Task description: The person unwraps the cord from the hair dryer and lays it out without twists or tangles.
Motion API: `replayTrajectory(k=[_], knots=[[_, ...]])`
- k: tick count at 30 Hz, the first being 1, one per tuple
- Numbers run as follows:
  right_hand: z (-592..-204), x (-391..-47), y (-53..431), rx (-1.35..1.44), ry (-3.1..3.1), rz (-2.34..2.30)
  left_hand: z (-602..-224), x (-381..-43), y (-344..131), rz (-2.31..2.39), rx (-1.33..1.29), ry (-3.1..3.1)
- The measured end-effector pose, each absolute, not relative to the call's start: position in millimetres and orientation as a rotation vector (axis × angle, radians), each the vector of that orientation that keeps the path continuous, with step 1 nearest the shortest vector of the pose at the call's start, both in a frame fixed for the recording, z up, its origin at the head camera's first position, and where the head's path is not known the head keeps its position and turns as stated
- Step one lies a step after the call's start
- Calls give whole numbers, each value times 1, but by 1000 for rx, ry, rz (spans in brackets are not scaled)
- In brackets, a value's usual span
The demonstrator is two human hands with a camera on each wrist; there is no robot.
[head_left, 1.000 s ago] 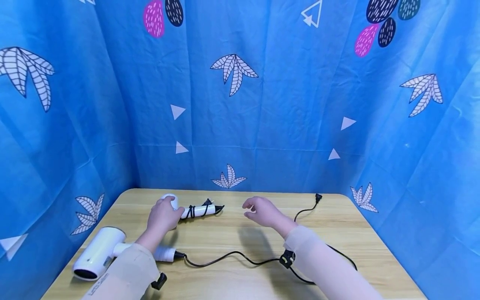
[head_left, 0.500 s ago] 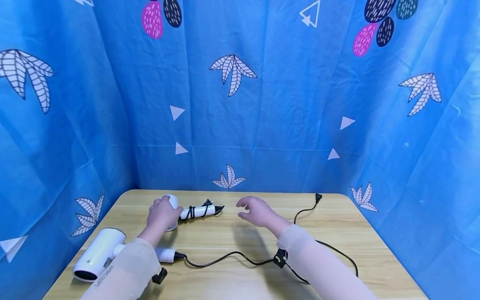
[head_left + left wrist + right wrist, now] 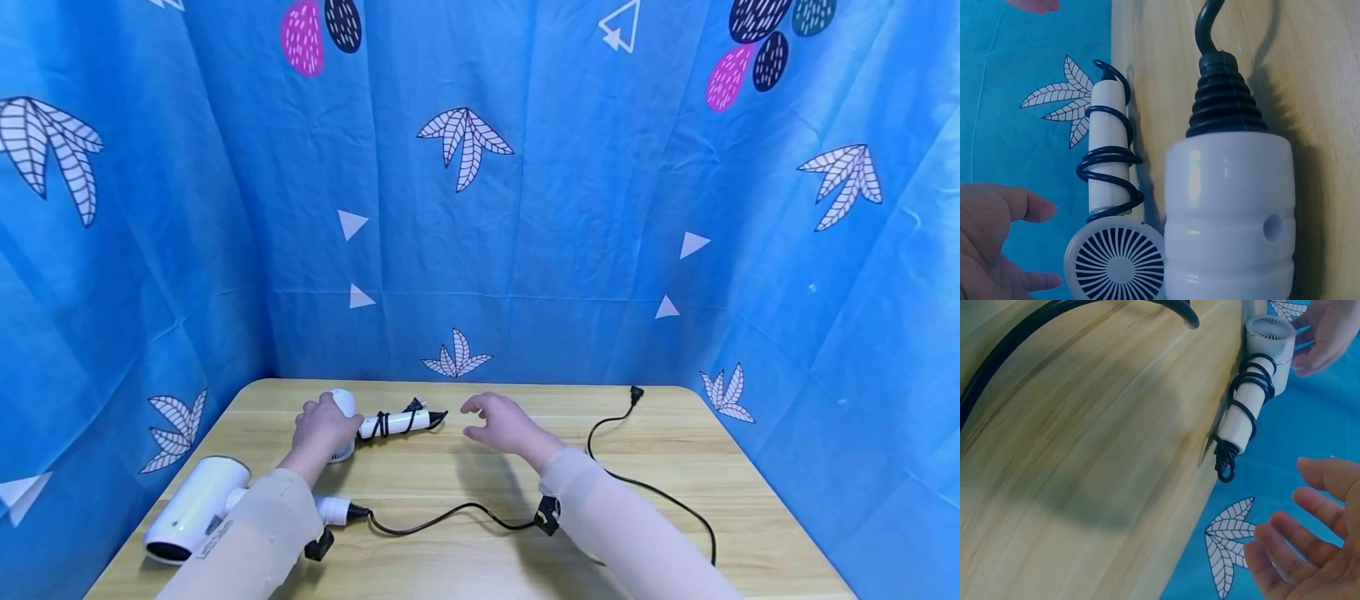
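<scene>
A small white hair dryer (image 3: 393, 423) lies at the table's back left, its black cord wound round the handle. My left hand (image 3: 324, 429) is at its round head, fingers spread; in the left wrist view the thumb and a finger (image 3: 1035, 207) show beside the vented head without wrapping it. Whether they touch it cannot be told. My right hand (image 3: 504, 423) hovers right of the handle's cord end, fingers loosely bent and holding nothing, as the right wrist view also shows. A larger white hair dryer (image 3: 197, 508) lies under my left forearm, which hides part of its handle.
From the larger dryer's handle a black cord (image 3: 420, 531) runs right beneath my right forearm, then back to a plug (image 3: 637, 394) near the far edge. The wooden table (image 3: 465, 475) is enclosed by blue patterned curtains (image 3: 450, 250) at the back and sides.
My right hand has moved left, closer to the small hair dryer's cord end. My left hand has shifted very slightly left at the dryer's head. Both dryers stay in place.
</scene>
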State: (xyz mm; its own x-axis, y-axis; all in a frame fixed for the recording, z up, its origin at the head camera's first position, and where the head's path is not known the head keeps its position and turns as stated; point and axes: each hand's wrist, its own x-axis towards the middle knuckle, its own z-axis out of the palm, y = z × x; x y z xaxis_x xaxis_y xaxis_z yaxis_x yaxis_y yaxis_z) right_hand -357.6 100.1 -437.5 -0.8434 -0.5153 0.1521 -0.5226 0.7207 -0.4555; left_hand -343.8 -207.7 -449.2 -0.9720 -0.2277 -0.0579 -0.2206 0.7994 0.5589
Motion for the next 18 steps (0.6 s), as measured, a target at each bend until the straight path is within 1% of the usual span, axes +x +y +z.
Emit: replayTrajectory(k=[12, 18], knots=[[-447, -365, 83, 890, -2898, 744, -453, -348, -209, -992, 464, -2977], [-449, -366, 75, 883, -2902, 727, -457, -352, -211, -991, 466, -2983]])
